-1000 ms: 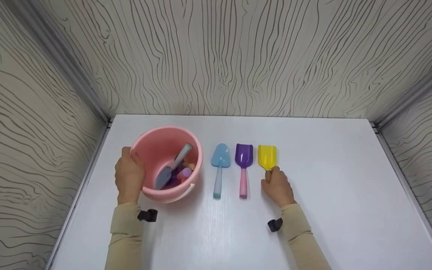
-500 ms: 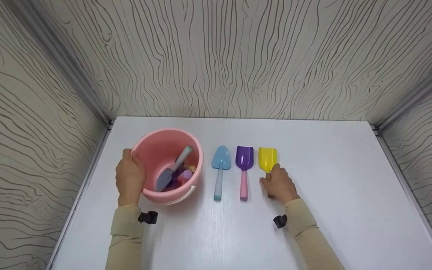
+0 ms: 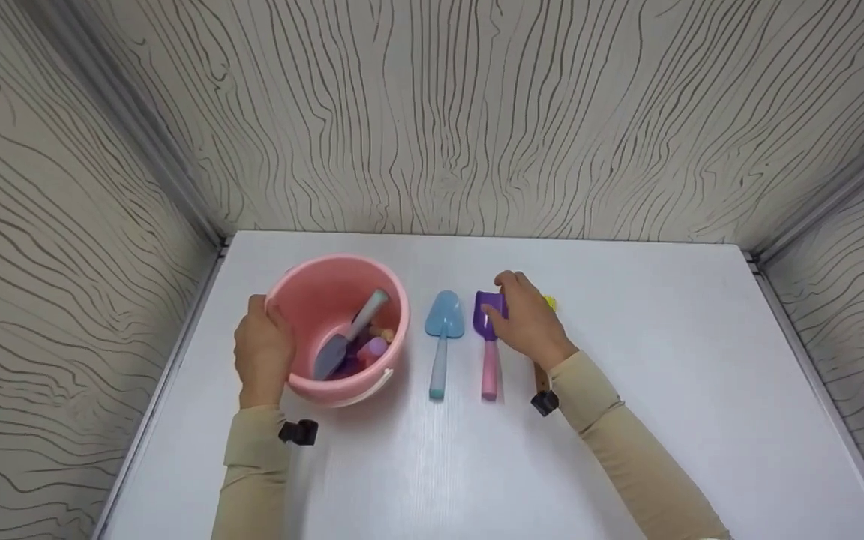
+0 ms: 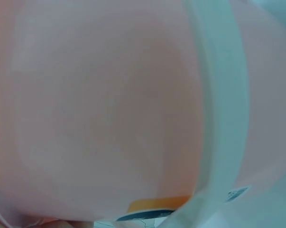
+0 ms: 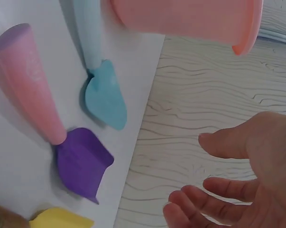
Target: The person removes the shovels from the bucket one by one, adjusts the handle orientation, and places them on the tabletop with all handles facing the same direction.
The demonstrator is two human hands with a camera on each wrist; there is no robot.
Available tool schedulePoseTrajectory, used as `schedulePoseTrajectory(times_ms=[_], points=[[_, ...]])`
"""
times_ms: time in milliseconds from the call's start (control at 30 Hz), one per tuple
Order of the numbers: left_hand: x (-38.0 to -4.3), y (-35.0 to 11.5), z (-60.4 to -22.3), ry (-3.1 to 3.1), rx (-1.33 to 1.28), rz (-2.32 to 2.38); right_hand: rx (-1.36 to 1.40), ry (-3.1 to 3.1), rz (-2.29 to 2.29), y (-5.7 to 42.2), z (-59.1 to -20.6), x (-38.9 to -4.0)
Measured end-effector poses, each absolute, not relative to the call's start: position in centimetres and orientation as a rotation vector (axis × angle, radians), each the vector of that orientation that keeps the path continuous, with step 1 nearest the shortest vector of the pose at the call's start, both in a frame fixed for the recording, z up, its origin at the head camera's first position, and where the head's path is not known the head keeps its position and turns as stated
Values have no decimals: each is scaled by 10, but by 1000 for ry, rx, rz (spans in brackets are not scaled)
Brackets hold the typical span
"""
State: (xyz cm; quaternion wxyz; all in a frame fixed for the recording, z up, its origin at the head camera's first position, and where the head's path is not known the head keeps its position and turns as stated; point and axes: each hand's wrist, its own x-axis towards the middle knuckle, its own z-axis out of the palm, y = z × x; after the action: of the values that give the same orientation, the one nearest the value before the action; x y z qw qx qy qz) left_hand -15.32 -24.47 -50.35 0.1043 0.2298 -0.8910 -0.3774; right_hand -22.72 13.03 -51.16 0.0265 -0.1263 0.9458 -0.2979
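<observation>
My left hand (image 3: 263,349) grips the left rim of a pink bucket (image 3: 308,296), whose outer wall and white handle (image 4: 223,99) fill the left wrist view. Inside the bucket lies a toy shovel with a grey-blue blade (image 3: 329,356), over several small coloured pieces (image 3: 372,349) of unclear kind. Over the table hovers my right hand (image 3: 531,319), fingers spread and holding nothing. It partly hides the purple-bladed toy shovel (image 3: 481,324) with a pink handle, and most of the yellow toy shovel (image 5: 59,218) with a brown handle.
Between the bucket and the purple shovel lies a light-blue toy shovel (image 3: 445,315). All three shovels rest on the white table (image 3: 432,480) in a row. Wood-grain panels (image 3: 432,112) stand behind the table and at both sides.
My right hand has let go of the yellow shovel's handle and moved up and left, over the purple and yellow blades. The left hand stays on the bucket rim.
</observation>
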Motion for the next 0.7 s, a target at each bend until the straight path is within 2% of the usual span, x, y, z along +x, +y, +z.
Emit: schedulePoseTrajectory(times_ms=[300, 533, 700], points=[[-154, -243, -503, -2629, 683, -1121, -846, 2923, -1167, 88, -493, -226], [-151, -244, -503, -2610, 659, -1088, -1191, 2949, -1170, 49, -478, -230], [-153, -242, -504, -2610, 654, -1103, -1387, 2756, -1184, 25, -473, -238]])
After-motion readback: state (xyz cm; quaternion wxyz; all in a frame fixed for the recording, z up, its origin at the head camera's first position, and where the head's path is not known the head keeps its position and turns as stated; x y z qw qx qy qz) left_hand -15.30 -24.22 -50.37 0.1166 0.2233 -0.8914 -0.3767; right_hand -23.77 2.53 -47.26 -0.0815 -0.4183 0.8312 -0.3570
